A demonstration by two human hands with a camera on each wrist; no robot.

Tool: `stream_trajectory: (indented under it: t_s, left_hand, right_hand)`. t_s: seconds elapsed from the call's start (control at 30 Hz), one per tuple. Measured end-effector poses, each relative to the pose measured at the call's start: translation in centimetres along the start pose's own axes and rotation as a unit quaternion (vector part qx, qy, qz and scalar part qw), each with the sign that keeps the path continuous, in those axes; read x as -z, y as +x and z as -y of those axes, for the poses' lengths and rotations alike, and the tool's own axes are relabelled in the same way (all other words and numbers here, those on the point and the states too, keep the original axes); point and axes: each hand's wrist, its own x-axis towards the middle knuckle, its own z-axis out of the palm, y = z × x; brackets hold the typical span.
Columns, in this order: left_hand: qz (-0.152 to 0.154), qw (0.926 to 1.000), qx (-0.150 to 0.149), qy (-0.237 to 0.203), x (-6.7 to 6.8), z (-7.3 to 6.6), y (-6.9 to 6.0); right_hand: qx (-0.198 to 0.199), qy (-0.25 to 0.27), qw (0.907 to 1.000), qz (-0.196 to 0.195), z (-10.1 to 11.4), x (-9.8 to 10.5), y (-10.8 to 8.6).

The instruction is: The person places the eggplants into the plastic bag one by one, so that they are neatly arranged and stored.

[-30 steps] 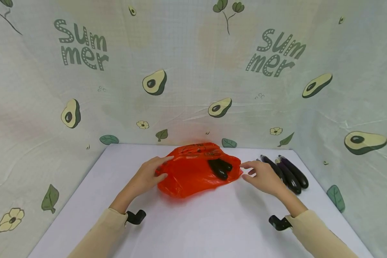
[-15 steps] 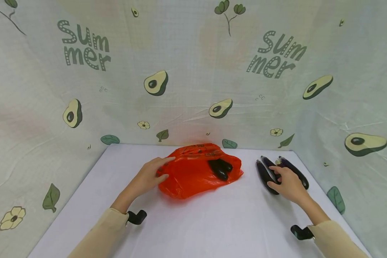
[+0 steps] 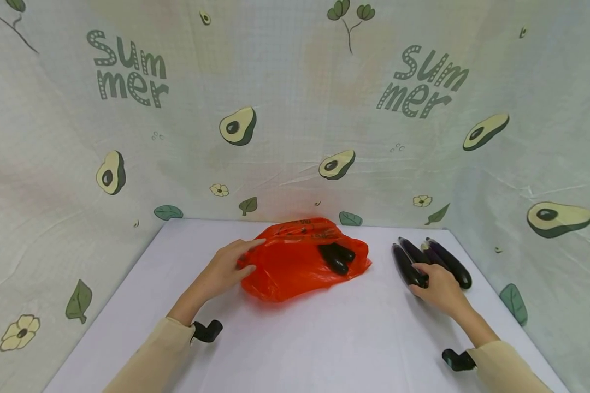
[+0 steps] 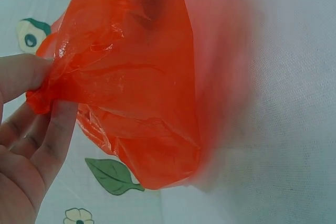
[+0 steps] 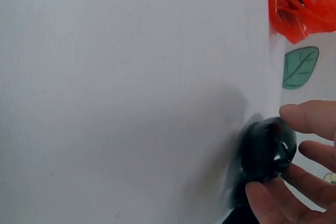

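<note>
An orange-red plastic bag [image 3: 285,273] lies at the middle back of the table with its mouth turned right. Two dark eggplants [image 3: 335,258] show inside its mouth. My left hand [image 3: 226,267] pinches the bag's left end; in the left wrist view gathered film is bunched between thumb and fingers. On the right, my right hand [image 3: 440,289] has thumb and fingers around the near end of the leftmost loose eggplant [image 3: 403,262]. That eggplant's glossy rounded end [image 5: 270,148] sits between them in the right wrist view. My right hand partly hides the neighbouring eggplants.
More eggplants [image 3: 449,262] lie side by side to the right, near the table's right edge. A printed cloth [image 3: 285,109] hangs behind the white table [image 3: 305,349] and along both sides.
My right hand has moved right from the bag's mouth to the loose eggplants, then closed around the leftmost one's near end. My left hand keeps its hold on the bag.
</note>
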Motion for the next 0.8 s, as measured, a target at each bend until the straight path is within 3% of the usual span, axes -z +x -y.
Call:
stream_trajectory:
  t_s: [0.8]
  left_hand:
    - [0.005,0.9999,0.013,0.001,-0.19,-0.07,-0.04]
  right_hand:
    - [-0.025,0.012,0.9992,0.03,-0.83,-0.35,0.37]
